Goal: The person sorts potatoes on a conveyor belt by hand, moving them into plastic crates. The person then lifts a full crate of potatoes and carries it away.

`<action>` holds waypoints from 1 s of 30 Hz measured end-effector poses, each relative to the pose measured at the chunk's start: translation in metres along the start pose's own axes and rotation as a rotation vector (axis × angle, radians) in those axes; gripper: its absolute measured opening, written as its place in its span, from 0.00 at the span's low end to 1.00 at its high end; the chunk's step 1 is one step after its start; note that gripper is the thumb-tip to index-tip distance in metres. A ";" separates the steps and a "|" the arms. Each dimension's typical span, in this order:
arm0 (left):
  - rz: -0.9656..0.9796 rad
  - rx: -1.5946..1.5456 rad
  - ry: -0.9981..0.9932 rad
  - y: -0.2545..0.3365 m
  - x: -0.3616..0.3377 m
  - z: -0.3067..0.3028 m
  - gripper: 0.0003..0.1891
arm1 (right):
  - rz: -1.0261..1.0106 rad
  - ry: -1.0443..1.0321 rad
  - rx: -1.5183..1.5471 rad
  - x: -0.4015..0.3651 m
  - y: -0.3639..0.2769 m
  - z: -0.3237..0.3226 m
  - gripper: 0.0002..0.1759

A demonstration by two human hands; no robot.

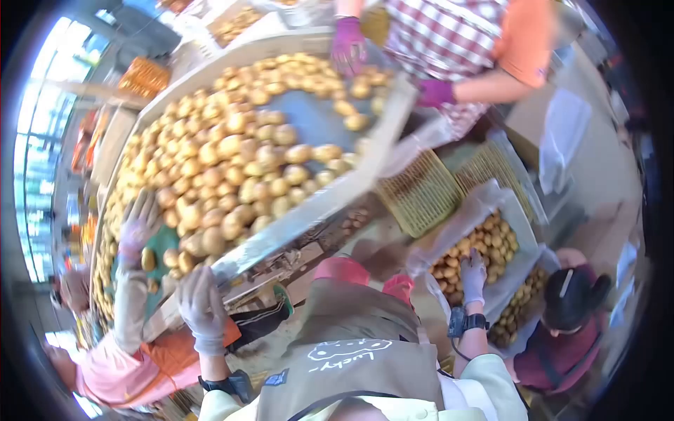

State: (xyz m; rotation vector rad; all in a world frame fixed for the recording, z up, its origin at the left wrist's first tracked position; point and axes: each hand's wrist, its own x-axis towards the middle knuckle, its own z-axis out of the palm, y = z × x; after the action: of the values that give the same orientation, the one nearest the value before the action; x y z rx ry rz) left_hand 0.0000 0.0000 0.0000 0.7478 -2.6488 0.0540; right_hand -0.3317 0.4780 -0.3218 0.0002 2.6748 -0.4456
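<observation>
A worker in pale knitted gloves and a tan apron (pixel 351 337) stands at the near corner of a tilted sorting table (pixel 309 116). The left hand (pixel 202 303) lies on the table's smooth metal rim (pixel 302 214), fingers a little apart and bent over the edge, closed on nothing that shows. The right hand (pixel 474 276), a black band (pixel 467 323) at its wrist, reaches down into a lined crate (pixel 523 231) and rests on the fruit there. Whether its fingers are closed on a piece cannot be told.

Round, matt, yellow-brown fruit (pixel 225 154) crowds the table's left side and near edge, many pieces touching. A bare blue-grey patch stays open toward the far right corner. More of the same fruit (pixel 488 242) fills the crate, whose crinkled clear plastic liner folds over its walls.

Between table and crate sit two empty yellow slatted baskets (pixel 421 193), just beside the rim, leaving only a narrow gap of floor at the worker's knees.

Across the far edge, another person's purple gloves (pixel 347 43) touch the fruit. At the left edge, a third person's pale glove (pixel 139 223) lies on the pile. A dark-haired person (pixel 572 298) bends beside the crate.
</observation>
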 end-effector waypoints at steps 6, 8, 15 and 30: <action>-0.087 -0.123 0.021 -0.099 -0.002 -0.037 0.10 | -0.591 0.267 0.388 -0.014 -0.274 -0.063 0.24; -0.162 -0.204 0.001 -0.103 -0.002 -0.037 0.08 | -0.807 0.360 0.302 -0.039 -0.343 -0.101 0.21; -0.271 -0.288 0.105 -0.110 0.001 -0.024 0.03 | -1.308 0.043 0.088 -0.083 -0.484 -0.108 0.17; -0.410 -0.215 0.153 -0.095 0.008 -0.013 0.09 | -1.709 -0.110 -0.348 -0.069 -0.619 -0.054 0.22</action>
State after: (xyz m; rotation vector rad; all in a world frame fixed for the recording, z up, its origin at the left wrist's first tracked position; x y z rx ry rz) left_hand 0.0471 -0.0839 0.0085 1.1415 -2.2652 -0.2695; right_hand -0.3340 -0.0877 -0.0555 -2.3047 1.9129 -0.3503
